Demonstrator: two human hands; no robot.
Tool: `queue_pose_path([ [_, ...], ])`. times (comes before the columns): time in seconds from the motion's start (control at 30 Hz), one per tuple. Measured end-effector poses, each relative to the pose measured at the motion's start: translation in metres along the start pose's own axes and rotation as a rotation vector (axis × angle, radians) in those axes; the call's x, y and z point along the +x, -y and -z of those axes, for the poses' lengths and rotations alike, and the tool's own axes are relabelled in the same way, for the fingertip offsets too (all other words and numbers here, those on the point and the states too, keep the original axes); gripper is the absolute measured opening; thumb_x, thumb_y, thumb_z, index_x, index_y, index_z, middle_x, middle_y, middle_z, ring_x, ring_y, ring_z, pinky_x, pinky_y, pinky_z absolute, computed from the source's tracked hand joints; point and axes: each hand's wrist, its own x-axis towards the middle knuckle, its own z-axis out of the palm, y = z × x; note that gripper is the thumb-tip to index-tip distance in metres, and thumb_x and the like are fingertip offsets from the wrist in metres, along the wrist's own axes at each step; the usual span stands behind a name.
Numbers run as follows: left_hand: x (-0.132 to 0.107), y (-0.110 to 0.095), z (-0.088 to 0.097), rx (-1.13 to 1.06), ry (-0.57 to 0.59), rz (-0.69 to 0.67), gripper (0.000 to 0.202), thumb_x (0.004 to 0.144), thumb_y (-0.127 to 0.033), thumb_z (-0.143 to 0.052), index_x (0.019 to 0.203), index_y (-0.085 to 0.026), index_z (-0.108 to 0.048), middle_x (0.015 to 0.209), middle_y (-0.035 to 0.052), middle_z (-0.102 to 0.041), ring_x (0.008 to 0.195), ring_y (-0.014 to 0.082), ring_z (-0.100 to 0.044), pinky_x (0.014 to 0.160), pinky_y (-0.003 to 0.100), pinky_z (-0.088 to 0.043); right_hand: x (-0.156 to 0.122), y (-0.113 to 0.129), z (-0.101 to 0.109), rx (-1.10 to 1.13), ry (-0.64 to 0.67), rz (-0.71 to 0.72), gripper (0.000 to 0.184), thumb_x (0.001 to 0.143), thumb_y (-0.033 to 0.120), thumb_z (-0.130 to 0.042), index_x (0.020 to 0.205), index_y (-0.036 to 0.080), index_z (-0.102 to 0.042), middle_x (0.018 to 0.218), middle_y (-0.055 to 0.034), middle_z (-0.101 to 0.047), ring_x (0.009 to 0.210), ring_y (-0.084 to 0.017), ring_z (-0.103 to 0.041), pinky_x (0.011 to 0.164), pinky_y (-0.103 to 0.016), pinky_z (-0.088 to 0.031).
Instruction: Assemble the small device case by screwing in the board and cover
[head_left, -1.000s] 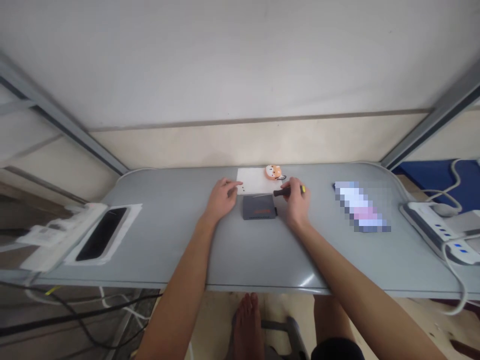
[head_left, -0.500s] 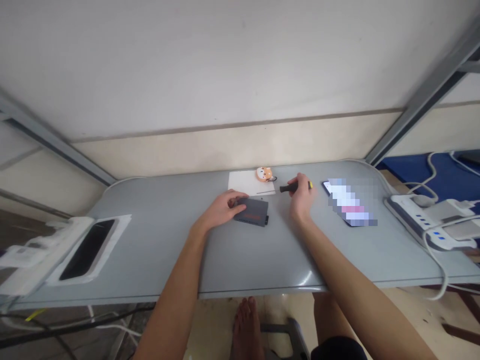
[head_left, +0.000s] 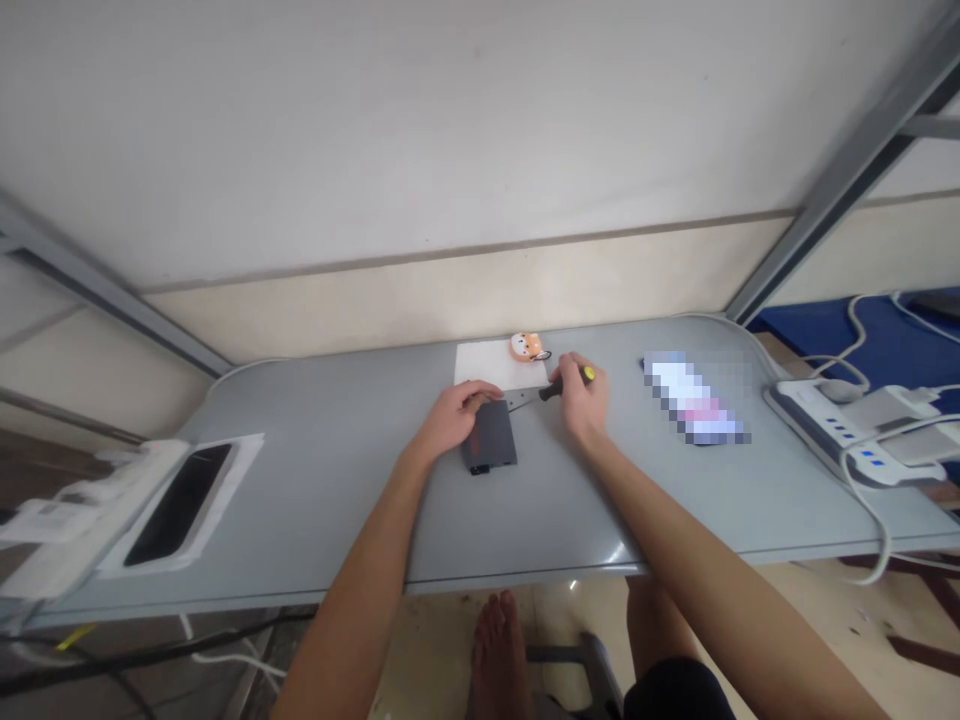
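Observation:
A small dark grey box (head_left: 491, 441) lies on the grey table (head_left: 525, 500), turned so its long side points toward me. My left hand (head_left: 454, 415) grips its far left corner, fingers curled over it. My right hand (head_left: 579, 398) is closed round a screwdriver (head_left: 551, 391) with a black handle and yellow end. Its metal shaft points left, with the tip at the box's far edge. A white sheet of paper (head_left: 491, 365) lies just behind the box, and an orange and white toy figure (head_left: 527, 347) sits at its right corner.
A phone (head_left: 694, 400) lies to the right of my right hand. A white power strip (head_left: 840, 435) with cables sits at the table's right end. At the left end a black phone (head_left: 176, 490) lies in a white tray. My bare foot shows below the table edge.
My left hand moved from the paper onto the box and turned it about a quarter turn. My right hand brought the screwdriver tip to the box's far edge.

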Motion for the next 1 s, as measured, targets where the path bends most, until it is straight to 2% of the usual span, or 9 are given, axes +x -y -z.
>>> queue_pose_path([
  [0.1,-0.002,-0.004,-0.004,-0.001,-0.041,0.010,0.029,0.101,-0.023,-0.046,0.102,-0.022,-0.075,0.108,0.0053,-0.078,0.088,0.0193,-0.074,0.080,0.036,-0.062,0.001,-0.002,-0.001,0.006,-0.006,-0.017,0.037,0.091,0.038,-0.053,0.058,0.020,-0.056,0.055,0.0037,-0.049,0.059,-0.014,-0.047,0.058,-0.028,-0.034],
  [0.17,-0.004,-0.007,-0.006,-0.012,-0.029,0.048,0.025,0.100,-0.030,-0.051,0.105,-0.023,-0.075,0.107,0.0057,-0.076,0.073,0.0165,-0.071,0.065,0.032,-0.061,0.002,-0.004,-0.001,0.022,-0.003,-0.040,0.037,0.091,0.038,-0.053,0.059,0.021,-0.057,0.054,0.0037,-0.051,0.058,-0.014,-0.048,0.058,-0.028,-0.035],
  [0.23,-0.007,-0.010,-0.008,-0.042,0.004,0.096,0.026,0.099,-0.039,-0.057,0.111,-0.024,-0.074,0.108,0.0068,-0.073,0.059,0.0127,-0.064,0.046,0.027,-0.053,0.003,-0.007,-0.001,0.035,0.004,-0.046,0.036,0.091,0.038,-0.053,0.060,0.020,-0.058,0.054,0.0037,-0.052,0.056,-0.014,-0.049,0.058,-0.028,-0.035],
  [0.33,-0.009,-0.012,-0.009,-0.069,0.018,0.095,0.027,0.095,-0.041,-0.063,0.113,-0.025,-0.075,0.109,0.0076,-0.071,0.057,0.0111,-0.061,0.038,0.021,-0.045,0.006,-0.010,0.001,0.043,0.006,-0.009,0.035,0.090,0.037,-0.053,0.060,0.020,-0.059,0.054,0.0036,-0.051,0.056,-0.013,-0.047,0.056,-0.028,-0.034],
  [0.53,-0.003,-0.006,-0.012,-0.058,-0.012,0.071,0.024,0.092,-0.039,-0.065,0.106,-0.023,-0.077,0.098,0.0063,-0.072,0.059,0.0126,-0.059,0.043,0.023,-0.045,0.015,-0.016,0.006,0.072,0.005,0.092,0.039,0.091,0.038,-0.054,0.056,0.020,-0.059,0.057,0.0017,-0.050,0.058,-0.013,-0.046,0.056,-0.028,-0.036],
  [0.77,0.003,0.005,-0.020,-0.084,-0.142,0.007,0.014,0.087,-0.027,-0.065,0.092,-0.020,-0.076,0.086,0.0038,-0.074,0.073,0.0156,-0.064,0.066,0.027,-0.051,0.017,-0.031,0.009,0.130,-0.026,0.129,0.039,0.089,0.039,-0.057,0.053,0.021,-0.058,0.055,0.0012,-0.050,0.055,-0.013,-0.045,0.054,-0.028,-0.036],
  [0.9,0.003,0.008,-0.023,-0.097,-0.196,0.017,0.014,0.085,-0.022,-0.061,0.086,-0.020,-0.075,0.078,0.0022,-0.072,0.069,0.0165,-0.064,0.070,0.029,-0.051,0.019,-0.037,0.008,0.118,-0.045,0.129,0.043,0.089,0.044,-0.057,0.053,0.021,-0.056,0.054,0.0011,-0.048,0.055,-0.013,-0.046,0.053,-0.028,-0.037],
  [1.0,0.004,0.010,-0.024,-0.100,-0.261,0.029,0.014,0.081,-0.018,-0.060,0.078,-0.019,-0.073,0.077,0.0022,-0.071,0.075,0.0178,-0.065,0.076,0.031,-0.051,0.023,-0.041,0.008,0.119,-0.067,0.140,0.046,0.090,0.047,-0.057,0.052,0.021,-0.056,0.054,0.0011,-0.048,0.053,-0.013,-0.046,0.052,-0.027,-0.037],
])
